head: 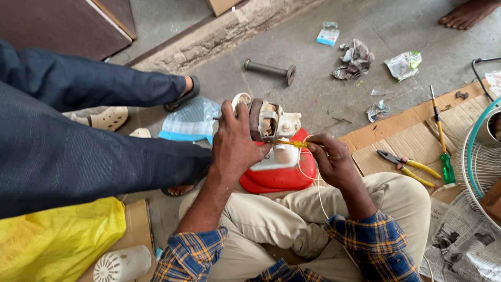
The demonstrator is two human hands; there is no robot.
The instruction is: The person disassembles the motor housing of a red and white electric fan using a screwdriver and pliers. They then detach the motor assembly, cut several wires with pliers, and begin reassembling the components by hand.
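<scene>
A small electric motor [269,121] with a rusty core and cream housing rests on a red and white base [282,169] between my knees. My left hand [235,141] grips the motor from its left side. My right hand [330,159] holds a thin yellow-handled screwdriver [292,143] whose tip points into the motor. A white wire [304,172] loops from the motor past my right hand and down over my leg.
Another person's dark-trousered legs [78,125] stretch across the left. Yellow-handled pliers [409,167] and a green-handled screwdriver [443,151] lie on cardboard [386,136] at right. A fan grille [482,167], a metal shaft [269,69], a yellow bag [57,240] and scattered wrappers surround me.
</scene>
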